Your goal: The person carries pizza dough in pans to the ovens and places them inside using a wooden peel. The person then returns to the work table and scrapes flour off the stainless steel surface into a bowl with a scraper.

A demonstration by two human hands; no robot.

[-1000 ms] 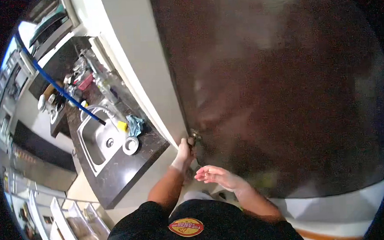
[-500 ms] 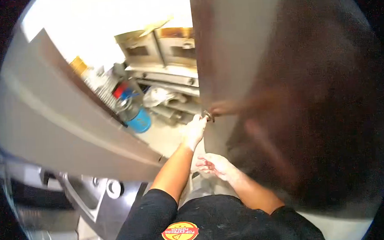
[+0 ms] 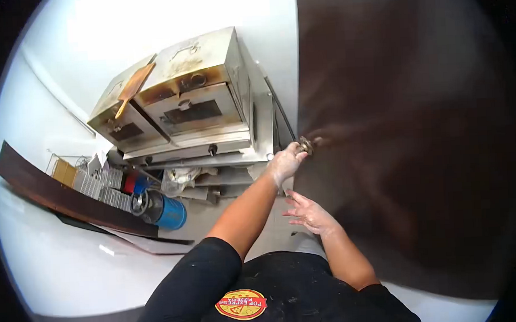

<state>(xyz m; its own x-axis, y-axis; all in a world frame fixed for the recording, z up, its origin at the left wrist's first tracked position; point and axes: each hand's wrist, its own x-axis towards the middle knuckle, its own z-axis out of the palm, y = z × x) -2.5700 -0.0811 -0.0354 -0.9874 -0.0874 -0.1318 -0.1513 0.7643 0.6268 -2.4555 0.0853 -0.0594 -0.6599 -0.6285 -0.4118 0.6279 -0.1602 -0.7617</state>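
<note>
My left hand (image 3: 287, 161) reaches forward, its fingers wrapped around a round metal door knob (image 3: 307, 145). The knob sits near the left edge of a large dark brown door (image 3: 406, 137), which fills the right side of the head view. White powder or flour coats the skin of both hands. Lower down and nearer my body, my right hand (image 3: 311, 213) hangs in the air with its fingers apart and nothing in them. It is close to the door but I cannot tell whether it touches.
A steel double-door oven (image 3: 189, 100) stands ahead on a metal stand. A wooden peel (image 3: 134, 86) lies on its top. Under and beside it are a blue gas cylinder (image 3: 171, 213) and wire racks (image 3: 101, 188). A dark door frame edge (image 3: 70, 201) runs along the left.
The view has moved forward through the doorway, so the oven now shows whole and the counter at lower left has gone. My left hand stays on the knob; my right fingers have spread.
</note>
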